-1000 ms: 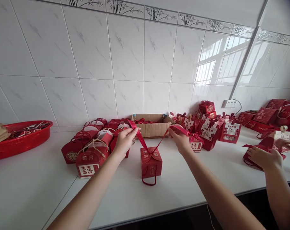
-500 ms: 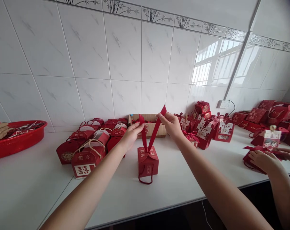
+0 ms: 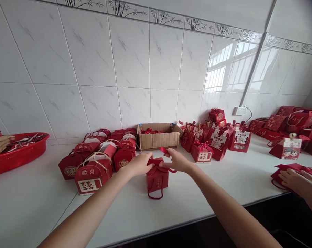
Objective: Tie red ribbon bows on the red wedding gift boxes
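Note:
A small red gift box stands upright on the white table before me, its dark red cord handle hanging down the front. Across its top runs a red ribbon, partly hidden by my fingers. My left hand is at the lid's left side, its fingers closed on the ribbon. On the right side, my right hand pinches the ribbon too, and one end of it pokes up beside the fingers.
Red gift boxes crowd the left; finished-looking boxes with bows stand right. Behind is a cardboard box holding red ribbon pieces. A red basin sits far left by another person's hand. A co-worker's hands hold a red box at right.
Both my hands have come down from holding the ribbon ends high in a V to just over the box lid. The co-worker's hands and box at the right have shifted rightward.

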A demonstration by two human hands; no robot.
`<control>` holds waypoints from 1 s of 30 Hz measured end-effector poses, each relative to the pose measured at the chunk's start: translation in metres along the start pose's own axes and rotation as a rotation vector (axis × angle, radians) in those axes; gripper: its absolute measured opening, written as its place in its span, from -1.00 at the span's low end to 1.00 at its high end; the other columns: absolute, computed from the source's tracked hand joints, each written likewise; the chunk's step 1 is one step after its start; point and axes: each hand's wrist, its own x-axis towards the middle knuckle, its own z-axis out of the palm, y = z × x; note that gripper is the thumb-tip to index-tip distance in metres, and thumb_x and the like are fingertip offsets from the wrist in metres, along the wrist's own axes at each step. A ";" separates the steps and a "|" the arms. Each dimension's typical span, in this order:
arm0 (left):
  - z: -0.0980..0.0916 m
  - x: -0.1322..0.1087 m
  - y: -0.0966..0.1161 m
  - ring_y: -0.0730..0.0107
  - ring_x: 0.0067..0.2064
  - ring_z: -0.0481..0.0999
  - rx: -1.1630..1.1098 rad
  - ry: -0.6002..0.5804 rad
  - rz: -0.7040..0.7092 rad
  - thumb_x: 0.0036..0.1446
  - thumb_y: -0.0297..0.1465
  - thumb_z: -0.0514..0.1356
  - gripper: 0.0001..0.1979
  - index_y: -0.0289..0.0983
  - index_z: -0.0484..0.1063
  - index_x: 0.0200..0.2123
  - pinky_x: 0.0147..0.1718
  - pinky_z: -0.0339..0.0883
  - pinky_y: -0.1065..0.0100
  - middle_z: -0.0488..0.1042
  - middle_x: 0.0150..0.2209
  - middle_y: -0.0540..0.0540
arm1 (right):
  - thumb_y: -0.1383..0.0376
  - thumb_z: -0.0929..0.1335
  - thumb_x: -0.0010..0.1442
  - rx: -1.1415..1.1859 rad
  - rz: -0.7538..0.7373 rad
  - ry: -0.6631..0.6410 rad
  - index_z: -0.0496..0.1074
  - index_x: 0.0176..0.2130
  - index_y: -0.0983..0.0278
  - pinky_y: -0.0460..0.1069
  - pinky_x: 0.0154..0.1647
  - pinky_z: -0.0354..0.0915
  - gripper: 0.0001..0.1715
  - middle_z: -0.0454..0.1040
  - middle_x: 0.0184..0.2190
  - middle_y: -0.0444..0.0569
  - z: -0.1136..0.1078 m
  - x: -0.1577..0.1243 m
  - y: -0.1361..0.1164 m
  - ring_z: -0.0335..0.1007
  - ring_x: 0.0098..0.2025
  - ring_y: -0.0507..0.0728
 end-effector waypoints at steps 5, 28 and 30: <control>-0.003 0.012 0.000 0.20 -0.38 0.48 -0.015 -0.127 -0.047 0.00 -0.23 0.11 -0.82 -0.20 0.41 -0.40 -0.47 0.21 0.34 0.53 -0.37 -0.11 | 0.00 0.54 -0.29 -0.036 0.018 -0.270 0.25 -0.25 0.24 -0.14 -0.77 0.16 -0.30 0.32 -0.31 -0.12 0.022 0.006 0.011 0.24 -0.55 -0.04; 0.006 0.000 -0.010 0.11 -0.26 0.48 0.075 0.009 -0.061 0.15 -0.26 0.00 -0.80 -0.20 0.37 -0.33 -0.34 0.19 0.27 0.51 -0.28 -0.17 | -0.03 0.52 -0.30 -0.339 -0.091 -0.213 0.11 -0.37 0.21 -0.05 -0.49 0.14 -0.29 0.26 -0.40 -0.15 0.030 0.004 0.005 0.18 -0.38 0.08; 0.007 0.001 -0.010 0.11 -0.24 0.47 0.065 0.026 -0.066 0.15 -0.28 0.00 -0.81 -0.20 0.36 -0.31 -0.32 0.20 0.26 0.50 -0.28 -0.17 | -0.04 0.52 -0.29 -0.343 -0.086 -0.215 0.12 -0.35 0.22 -0.04 -0.46 0.14 -0.29 0.28 -0.38 -0.13 0.030 0.003 0.002 0.19 -0.36 0.10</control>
